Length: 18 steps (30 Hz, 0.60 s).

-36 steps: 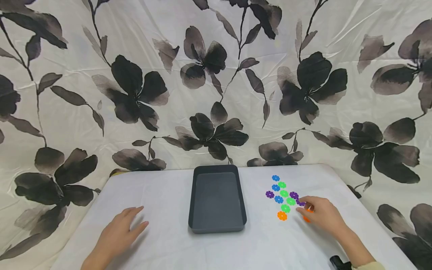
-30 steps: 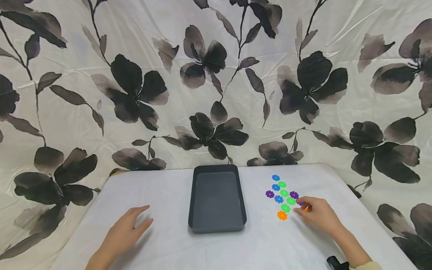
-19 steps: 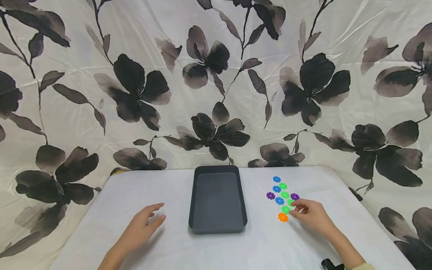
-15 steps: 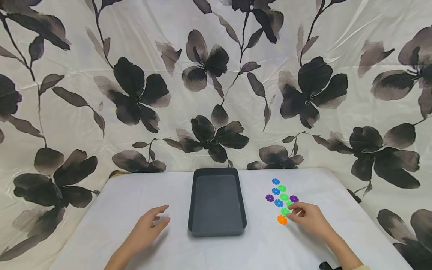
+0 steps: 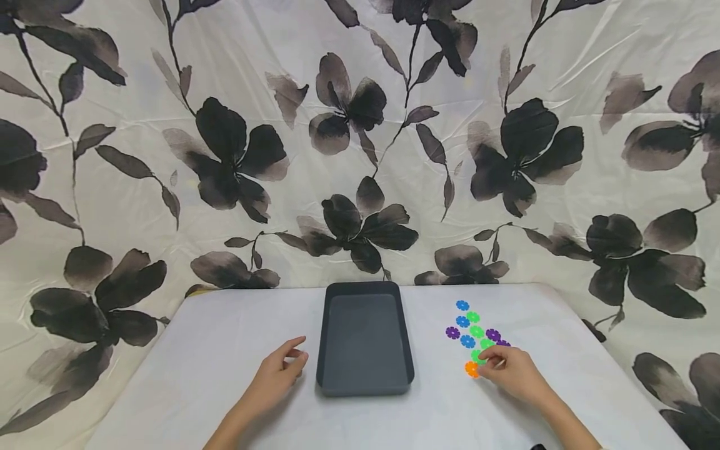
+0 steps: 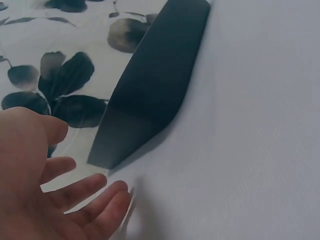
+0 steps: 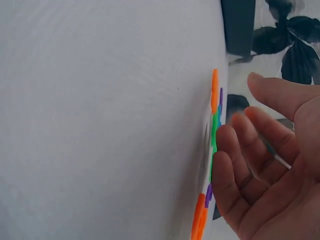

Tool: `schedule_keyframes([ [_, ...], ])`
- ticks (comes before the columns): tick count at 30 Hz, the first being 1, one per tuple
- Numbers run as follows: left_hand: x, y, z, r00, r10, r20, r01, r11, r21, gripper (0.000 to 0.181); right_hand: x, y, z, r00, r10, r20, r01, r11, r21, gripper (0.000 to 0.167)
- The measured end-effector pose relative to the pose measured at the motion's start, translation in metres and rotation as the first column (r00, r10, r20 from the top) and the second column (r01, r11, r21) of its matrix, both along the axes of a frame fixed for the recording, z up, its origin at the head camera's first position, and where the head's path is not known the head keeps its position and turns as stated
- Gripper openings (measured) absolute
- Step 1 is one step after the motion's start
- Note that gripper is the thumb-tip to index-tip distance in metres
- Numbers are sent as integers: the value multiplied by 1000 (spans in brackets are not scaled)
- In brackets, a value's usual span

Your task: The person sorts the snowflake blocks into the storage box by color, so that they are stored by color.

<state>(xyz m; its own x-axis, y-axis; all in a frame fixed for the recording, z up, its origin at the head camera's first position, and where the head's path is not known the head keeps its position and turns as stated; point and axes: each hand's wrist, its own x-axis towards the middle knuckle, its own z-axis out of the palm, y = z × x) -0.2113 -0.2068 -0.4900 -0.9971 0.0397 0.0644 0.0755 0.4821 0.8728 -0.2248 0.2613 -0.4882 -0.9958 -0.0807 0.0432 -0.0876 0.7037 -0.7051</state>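
Several flat, notched, flower-like plastic discs lie in a loose cluster on the right of the white table: blue (image 5: pixel 462 305), green (image 5: pixel 476 331), purple (image 5: pixel 452 332) and orange (image 5: pixel 471 369). Over the cluster's near right edge hovers my right hand (image 5: pixel 514 374), thumb apart from its loosely bent fingers and nothing between them; it hides some discs. In the right wrist view, orange discs (image 7: pixel 199 217) show below that hand (image 7: pixel 270 160). Left of the dark grey rectangular tray (image 5: pixel 365 337), my left hand (image 5: pixel 279 374) is held with relaxed fingers, holding nothing and apart from the tray wall (image 6: pixel 150 80).
A white cloth (image 5: pixel 214 325) covers the table. Behind its back edge hangs a pale curtain (image 5: pixel 427 156) with dark flowers. A small black object (image 5: pixel 538 447) is partly visible at the bottom edge, near the right forearm.
My left hand has moved right, closer to the tray. My right hand has shifted left and slightly nearer over the discs, uncovering a purple disc. The tray and visible discs stay in place.
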Motion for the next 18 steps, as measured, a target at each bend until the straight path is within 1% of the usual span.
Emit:
schedule_keyframes([
  [4, -10, 10, -1, 1000, 4, 2, -4, 1000, 24, 42, -3, -1, 0, 1000, -2, 12, 2, 1000, -10, 21],
  [9, -19, 22, -4, 1000, 2, 13, -3, 995, 101, 42, -6, -2, 0, 1000, -17, 18, 16, 1000, 16, 24],
  [11, -21, 26, -4, 1000, 7, 29, -11, 992, 123, 43, -5, -3, 0, 999, -19, 33, 18, 1000, 22, 25],
  [14, -23, 29, -5, 997, 14, 71, -25, 988, 149, 44, -4, -4, -1, 998, -22, 60, 20, 999, 26, 27],
  [18, -29, 33, -5, 994, 13, 110, -32, 983, 181, 47, -4, -7, -2, 997, -28, 69, 26, 999, 29, 30],
])
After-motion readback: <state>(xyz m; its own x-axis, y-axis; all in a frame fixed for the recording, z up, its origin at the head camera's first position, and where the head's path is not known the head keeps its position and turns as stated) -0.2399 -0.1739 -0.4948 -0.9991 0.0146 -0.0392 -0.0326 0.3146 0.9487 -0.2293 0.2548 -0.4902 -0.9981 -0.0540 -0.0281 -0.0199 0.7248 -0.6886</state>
